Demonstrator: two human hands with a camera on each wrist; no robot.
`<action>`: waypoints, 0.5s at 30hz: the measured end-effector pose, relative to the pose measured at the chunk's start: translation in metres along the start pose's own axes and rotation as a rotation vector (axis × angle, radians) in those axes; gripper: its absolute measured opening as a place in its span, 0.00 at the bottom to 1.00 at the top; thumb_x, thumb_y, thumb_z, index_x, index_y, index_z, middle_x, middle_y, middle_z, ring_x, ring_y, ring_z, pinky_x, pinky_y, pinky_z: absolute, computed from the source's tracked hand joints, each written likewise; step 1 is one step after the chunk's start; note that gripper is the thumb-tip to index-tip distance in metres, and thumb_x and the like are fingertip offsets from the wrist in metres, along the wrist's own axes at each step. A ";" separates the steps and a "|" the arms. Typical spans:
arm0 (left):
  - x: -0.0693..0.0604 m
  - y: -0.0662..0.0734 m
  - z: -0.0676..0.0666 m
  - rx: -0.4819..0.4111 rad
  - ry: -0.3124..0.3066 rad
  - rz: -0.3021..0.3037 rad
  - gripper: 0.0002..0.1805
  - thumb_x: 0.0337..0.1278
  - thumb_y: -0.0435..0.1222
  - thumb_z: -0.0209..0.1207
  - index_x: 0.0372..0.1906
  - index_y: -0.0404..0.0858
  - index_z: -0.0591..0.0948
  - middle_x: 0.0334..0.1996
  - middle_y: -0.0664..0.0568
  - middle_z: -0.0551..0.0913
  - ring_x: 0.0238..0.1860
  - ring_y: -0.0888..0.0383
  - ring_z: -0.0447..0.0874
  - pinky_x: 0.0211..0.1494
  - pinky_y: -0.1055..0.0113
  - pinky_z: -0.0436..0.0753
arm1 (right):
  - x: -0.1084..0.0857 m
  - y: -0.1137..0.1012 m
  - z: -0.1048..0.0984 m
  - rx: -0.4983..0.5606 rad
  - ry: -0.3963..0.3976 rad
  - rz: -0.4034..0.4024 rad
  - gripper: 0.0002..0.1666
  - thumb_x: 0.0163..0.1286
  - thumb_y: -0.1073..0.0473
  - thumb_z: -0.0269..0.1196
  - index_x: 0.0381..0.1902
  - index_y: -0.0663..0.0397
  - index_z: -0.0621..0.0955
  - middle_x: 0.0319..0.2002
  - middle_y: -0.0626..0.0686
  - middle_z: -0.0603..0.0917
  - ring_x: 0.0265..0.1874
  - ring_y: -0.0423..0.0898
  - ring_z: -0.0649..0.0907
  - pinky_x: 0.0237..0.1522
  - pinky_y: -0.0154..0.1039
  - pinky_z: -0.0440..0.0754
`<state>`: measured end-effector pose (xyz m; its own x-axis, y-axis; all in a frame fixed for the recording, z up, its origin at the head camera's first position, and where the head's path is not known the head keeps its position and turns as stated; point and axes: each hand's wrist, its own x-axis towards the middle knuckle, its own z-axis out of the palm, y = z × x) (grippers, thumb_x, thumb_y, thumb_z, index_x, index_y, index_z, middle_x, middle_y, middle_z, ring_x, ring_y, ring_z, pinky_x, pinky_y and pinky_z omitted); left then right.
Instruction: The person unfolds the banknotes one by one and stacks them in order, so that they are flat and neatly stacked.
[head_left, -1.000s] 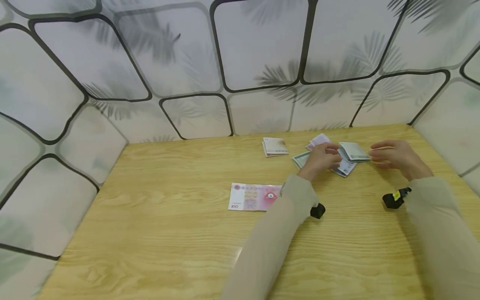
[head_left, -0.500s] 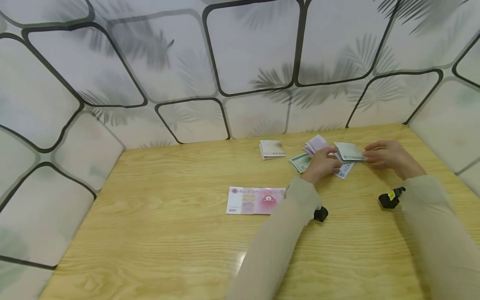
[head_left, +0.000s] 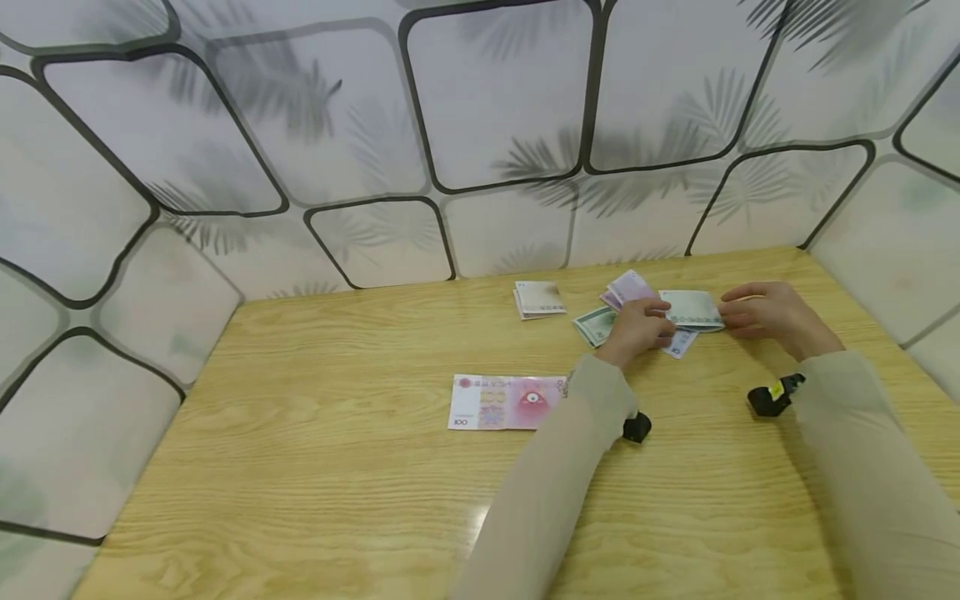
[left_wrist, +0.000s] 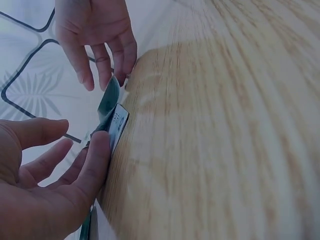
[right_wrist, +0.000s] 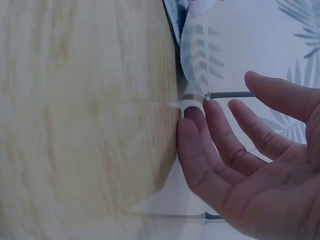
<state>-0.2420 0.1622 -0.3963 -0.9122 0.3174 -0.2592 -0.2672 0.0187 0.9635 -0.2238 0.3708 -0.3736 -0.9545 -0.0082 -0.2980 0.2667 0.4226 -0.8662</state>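
The work with the notes looks part-way along. The pale note (head_left: 691, 309) lies between the two hands, doubled over, partly covering the blue note (head_left: 681, 342), whose printed end shows below its front edge. In the left wrist view its far end curves up off what is under it, so I judge that it is not yet lying flat or squared.

The left hand (head_left: 638, 329) is at the pale note's left side, fingers spread and loosely bent, the thumb well apart from them; they appear to touch the notes but pinch nothing. The right hand (head_left: 776, 318) is at its right end, fingers loosely bent and thumb apart, with no note between them; whether the tips touch the edge I cannot tell.

What seems done: the brown note (head_left: 540, 298) sits folded on its own towards the back of the tabletop (head_left: 300, 458), and the purple note (head_left: 632, 286) and green note (head_left: 596, 325) lie beside the left hand, each apparently doubled. What seems left: settling the pale note, and perhaps the pink note (head_left: 506, 402), which lies unfolded nearer the person, its right end hidden by the left sleeve (head_left: 551, 467).
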 end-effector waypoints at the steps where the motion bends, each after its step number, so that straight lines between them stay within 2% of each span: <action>1: 0.000 0.000 0.000 0.006 0.008 -0.003 0.16 0.63 0.20 0.60 0.55 0.28 0.83 0.45 0.44 0.84 0.43 0.48 0.87 0.47 0.61 0.89 | 0.000 0.000 0.001 0.034 -0.001 0.002 0.31 0.79 0.62 0.55 0.68 0.82 0.60 0.34 0.40 0.84 0.32 0.31 0.84 0.42 0.33 0.88; 3: -0.001 0.001 0.001 0.014 0.019 -0.004 0.15 0.63 0.19 0.60 0.54 0.27 0.84 0.43 0.45 0.85 0.43 0.48 0.87 0.47 0.61 0.89 | 0.000 -0.001 0.002 0.110 -0.007 0.006 0.25 0.78 0.65 0.56 0.64 0.78 0.66 0.32 0.42 0.84 0.32 0.33 0.85 0.41 0.34 0.88; 6: -0.002 0.001 0.001 0.022 0.020 0.012 0.14 0.64 0.19 0.58 0.52 0.26 0.84 0.41 0.44 0.86 0.44 0.45 0.87 0.47 0.60 0.89 | 0.000 -0.002 0.002 0.220 -0.017 0.007 0.09 0.76 0.70 0.58 0.51 0.62 0.79 0.32 0.45 0.83 0.31 0.36 0.85 0.42 0.35 0.88; 7: -0.002 0.002 0.001 0.027 0.017 0.021 0.14 0.64 0.18 0.57 0.52 0.26 0.85 0.40 0.43 0.86 0.44 0.44 0.87 0.47 0.60 0.89 | 0.001 -0.002 0.002 0.245 -0.018 0.008 0.08 0.75 0.71 0.58 0.46 0.57 0.80 0.32 0.46 0.82 0.31 0.36 0.85 0.43 0.35 0.88; 9: -0.002 0.002 0.002 0.047 0.010 0.042 0.14 0.65 0.18 0.56 0.51 0.26 0.85 0.40 0.43 0.87 0.44 0.44 0.87 0.45 0.61 0.89 | 0.001 -0.002 0.002 0.265 -0.016 0.001 0.12 0.74 0.72 0.58 0.40 0.49 0.81 0.33 0.45 0.81 0.32 0.36 0.85 0.43 0.34 0.88; 13: -0.001 0.004 0.002 0.094 0.013 0.081 0.15 0.64 0.17 0.55 0.50 0.28 0.86 0.35 0.47 0.86 0.39 0.48 0.88 0.39 0.65 0.89 | 0.003 -0.001 0.002 0.256 -0.015 -0.028 0.11 0.74 0.72 0.59 0.41 0.51 0.81 0.35 0.42 0.80 0.34 0.34 0.84 0.44 0.32 0.87; 15: 0.000 0.005 0.002 0.109 0.017 0.099 0.15 0.64 0.17 0.55 0.50 0.29 0.87 0.33 0.49 0.85 0.37 0.50 0.88 0.36 0.67 0.88 | 0.003 -0.001 0.001 0.255 -0.020 -0.043 0.12 0.74 0.72 0.59 0.40 0.48 0.82 0.35 0.40 0.80 0.34 0.34 0.84 0.44 0.32 0.87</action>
<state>-0.2425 0.1641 -0.3916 -0.9380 0.3062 -0.1625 -0.1412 0.0909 0.9858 -0.2270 0.3690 -0.3741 -0.9634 -0.0404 -0.2648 0.2538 0.1791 -0.9505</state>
